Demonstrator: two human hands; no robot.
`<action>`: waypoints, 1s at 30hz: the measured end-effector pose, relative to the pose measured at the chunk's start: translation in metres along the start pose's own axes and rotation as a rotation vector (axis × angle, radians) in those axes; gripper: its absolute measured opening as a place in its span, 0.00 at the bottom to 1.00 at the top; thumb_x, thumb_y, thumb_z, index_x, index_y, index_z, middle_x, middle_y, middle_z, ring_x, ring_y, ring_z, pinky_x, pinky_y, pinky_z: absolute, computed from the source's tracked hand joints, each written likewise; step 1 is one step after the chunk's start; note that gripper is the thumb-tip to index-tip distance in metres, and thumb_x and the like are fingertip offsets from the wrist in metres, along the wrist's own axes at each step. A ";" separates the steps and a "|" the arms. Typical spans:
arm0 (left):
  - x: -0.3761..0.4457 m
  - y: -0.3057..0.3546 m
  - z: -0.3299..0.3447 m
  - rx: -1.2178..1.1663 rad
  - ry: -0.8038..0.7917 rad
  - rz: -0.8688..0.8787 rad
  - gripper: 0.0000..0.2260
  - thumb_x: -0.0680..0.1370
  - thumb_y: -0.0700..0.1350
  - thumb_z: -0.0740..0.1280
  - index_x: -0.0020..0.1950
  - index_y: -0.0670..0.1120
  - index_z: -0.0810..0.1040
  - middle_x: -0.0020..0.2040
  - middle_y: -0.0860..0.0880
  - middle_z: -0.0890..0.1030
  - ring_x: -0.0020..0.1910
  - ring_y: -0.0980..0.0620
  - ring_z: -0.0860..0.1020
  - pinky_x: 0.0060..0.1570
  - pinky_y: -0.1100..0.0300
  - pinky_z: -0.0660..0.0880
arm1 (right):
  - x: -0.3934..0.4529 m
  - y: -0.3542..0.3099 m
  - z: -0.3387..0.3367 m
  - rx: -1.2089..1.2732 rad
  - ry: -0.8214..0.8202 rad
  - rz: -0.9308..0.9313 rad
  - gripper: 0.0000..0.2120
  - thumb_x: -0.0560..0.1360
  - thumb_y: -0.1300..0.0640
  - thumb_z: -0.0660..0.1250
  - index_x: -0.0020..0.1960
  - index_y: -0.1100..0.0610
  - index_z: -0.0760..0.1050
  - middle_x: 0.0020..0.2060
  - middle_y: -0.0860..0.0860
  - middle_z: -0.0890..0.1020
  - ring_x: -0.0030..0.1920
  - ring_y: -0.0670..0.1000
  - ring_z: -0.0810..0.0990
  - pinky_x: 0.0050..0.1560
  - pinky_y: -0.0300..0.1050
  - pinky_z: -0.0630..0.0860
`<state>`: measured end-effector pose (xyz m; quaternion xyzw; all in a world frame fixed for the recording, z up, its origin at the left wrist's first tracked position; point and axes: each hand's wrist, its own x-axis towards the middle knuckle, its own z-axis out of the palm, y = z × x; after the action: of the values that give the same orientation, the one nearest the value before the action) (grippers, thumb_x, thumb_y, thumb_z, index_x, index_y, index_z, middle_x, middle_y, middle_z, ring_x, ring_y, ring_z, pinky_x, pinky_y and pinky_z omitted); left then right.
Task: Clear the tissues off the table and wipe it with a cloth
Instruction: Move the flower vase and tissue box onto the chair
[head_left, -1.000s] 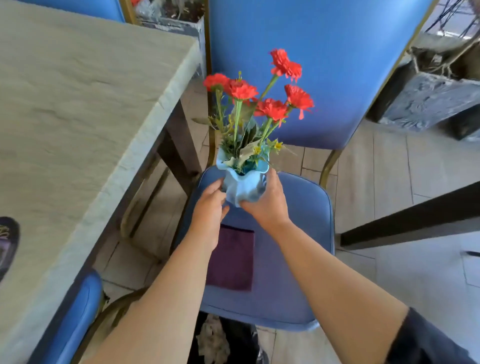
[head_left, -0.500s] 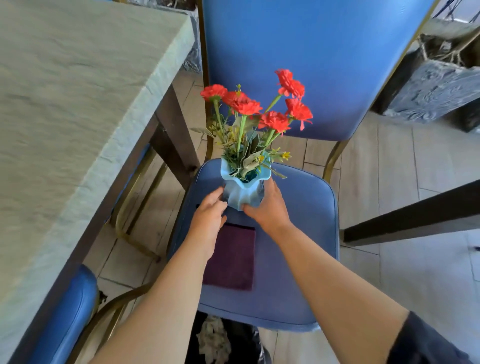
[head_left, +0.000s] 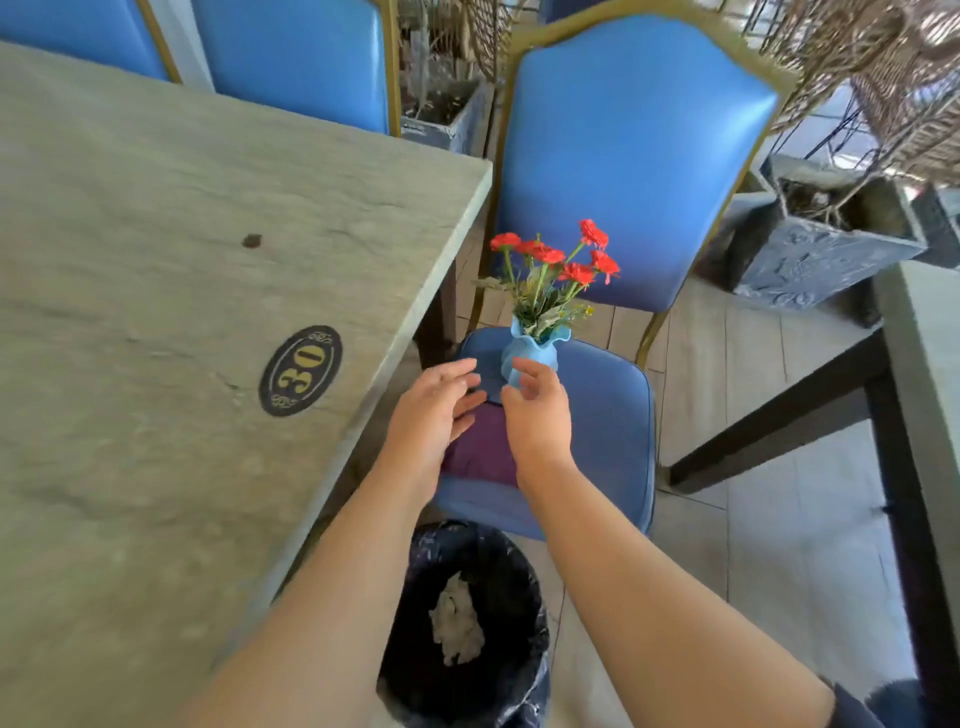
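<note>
A purple cloth (head_left: 480, 454) lies folded on the blue chair seat (head_left: 608, 431) beside the stone table (head_left: 156, 312). Behind it a blue vase of red flowers (head_left: 532, 353) stands upright on the seat. My left hand (head_left: 431, 415) hovers over the cloth's left part with fingers spread and relaxed, holding nothing. My right hand (head_left: 540, 415) is just in front of the vase, fingers loosely curved, holding nothing. Crumpled tissues (head_left: 457, 621) lie in the black-lined bin (head_left: 467, 623) below the seat. No tissue shows on the table.
The table carries an oval "30" plaque (head_left: 300, 370) and a small dark spot (head_left: 252, 240). More blue chairs (head_left: 296, 57) stand at the far side. A stone planter (head_left: 821, 249) and a second table (head_left: 924, 374) are to the right.
Both hands lowered the vase onto the chair seat and let go of it, then drew back toward the cloth. The view has lifted and widened to show the table and the bin.
</note>
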<state>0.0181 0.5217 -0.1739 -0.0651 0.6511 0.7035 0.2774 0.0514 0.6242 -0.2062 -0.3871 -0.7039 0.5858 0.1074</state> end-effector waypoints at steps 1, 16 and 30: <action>-0.021 0.008 -0.015 0.004 0.001 0.022 0.11 0.81 0.41 0.58 0.58 0.50 0.78 0.55 0.50 0.81 0.52 0.54 0.81 0.53 0.60 0.75 | -0.024 -0.010 0.003 0.004 0.000 -0.031 0.16 0.76 0.61 0.62 0.61 0.48 0.74 0.59 0.51 0.76 0.54 0.48 0.76 0.58 0.49 0.75; -0.292 0.090 -0.320 0.148 0.286 0.304 0.11 0.81 0.39 0.58 0.60 0.45 0.76 0.50 0.49 0.80 0.42 0.59 0.77 0.35 0.71 0.70 | -0.357 -0.112 0.141 0.132 -0.196 -0.179 0.10 0.76 0.63 0.60 0.50 0.55 0.79 0.41 0.53 0.78 0.38 0.49 0.73 0.41 0.46 0.70; -0.291 0.161 -0.497 0.138 0.440 0.265 0.08 0.77 0.44 0.64 0.53 0.54 0.78 0.56 0.51 0.82 0.54 0.55 0.79 0.54 0.58 0.72 | -0.393 -0.185 0.305 0.185 -0.330 -0.186 0.10 0.78 0.60 0.59 0.57 0.53 0.75 0.46 0.53 0.78 0.33 0.45 0.70 0.32 0.39 0.69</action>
<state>0.0512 -0.0397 0.0282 -0.1116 0.7452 0.6564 0.0383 0.0559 0.1316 -0.0083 -0.2079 -0.6879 0.6908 0.0793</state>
